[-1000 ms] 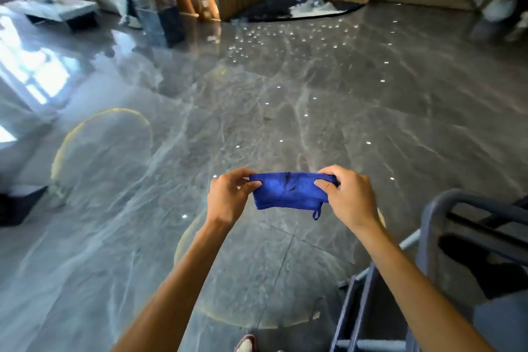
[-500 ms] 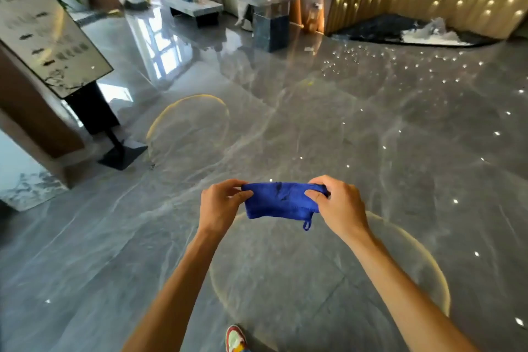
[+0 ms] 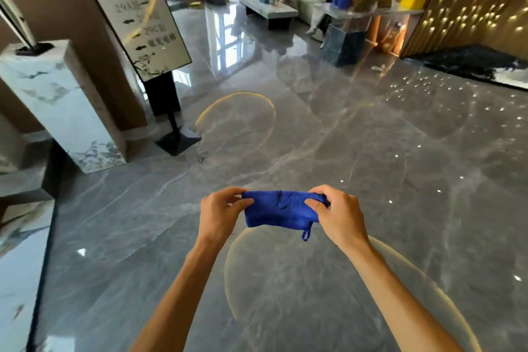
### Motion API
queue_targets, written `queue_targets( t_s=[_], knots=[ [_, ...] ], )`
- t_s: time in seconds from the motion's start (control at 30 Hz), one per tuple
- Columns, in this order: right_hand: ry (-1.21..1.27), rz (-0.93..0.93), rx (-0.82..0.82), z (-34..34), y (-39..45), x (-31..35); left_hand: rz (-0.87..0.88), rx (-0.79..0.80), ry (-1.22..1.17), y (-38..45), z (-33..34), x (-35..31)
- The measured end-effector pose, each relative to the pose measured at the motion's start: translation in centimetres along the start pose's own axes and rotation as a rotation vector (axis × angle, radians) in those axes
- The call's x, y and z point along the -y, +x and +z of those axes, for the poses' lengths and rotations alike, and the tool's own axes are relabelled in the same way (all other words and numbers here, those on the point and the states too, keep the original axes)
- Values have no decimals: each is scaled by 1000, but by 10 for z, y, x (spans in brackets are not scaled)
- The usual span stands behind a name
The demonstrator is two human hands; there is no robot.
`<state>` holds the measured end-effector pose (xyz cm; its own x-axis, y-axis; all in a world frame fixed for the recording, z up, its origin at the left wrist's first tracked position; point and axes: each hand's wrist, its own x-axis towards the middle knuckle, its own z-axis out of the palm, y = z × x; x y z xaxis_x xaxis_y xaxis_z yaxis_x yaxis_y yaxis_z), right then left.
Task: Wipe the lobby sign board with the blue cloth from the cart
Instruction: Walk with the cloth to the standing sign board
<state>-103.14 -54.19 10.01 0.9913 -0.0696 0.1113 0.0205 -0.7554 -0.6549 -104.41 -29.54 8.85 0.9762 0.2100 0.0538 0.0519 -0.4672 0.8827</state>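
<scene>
I hold a folded blue cloth stretched between both hands at chest height over the grey marble floor. My left hand pinches its left end and my right hand pinches its right end. A small loop hangs from the cloth's lower right corner. The lobby sign board, a tilted pale panel with dark lettering on a black post and base, stands at the upper left, well ahead of my hands. The cart is out of view.
A white marble pedestal stands left of the sign, against a brown wall. Several people sit around a low table at the back. A glass counter and a lit gold wall are at the far right.
My view has swung left: the cart has left the frame and the sign board has come in and grown larger. Both hands keep the same grip on the cloth.
</scene>
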Motion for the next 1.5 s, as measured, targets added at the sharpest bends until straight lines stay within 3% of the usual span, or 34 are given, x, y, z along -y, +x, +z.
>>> queue_targets(
  t_s=[0.5,1.13,1.5],
  knots=[
    [79,-158,162,88,126,64,-81,-146,76,100,-50,47],
    [163,-361,320,143,408,90,-186,-350,51,334,-20,36],
    [194,-406,362,186,518,113,-218,-392,19,437,-24,48]
  ],
)
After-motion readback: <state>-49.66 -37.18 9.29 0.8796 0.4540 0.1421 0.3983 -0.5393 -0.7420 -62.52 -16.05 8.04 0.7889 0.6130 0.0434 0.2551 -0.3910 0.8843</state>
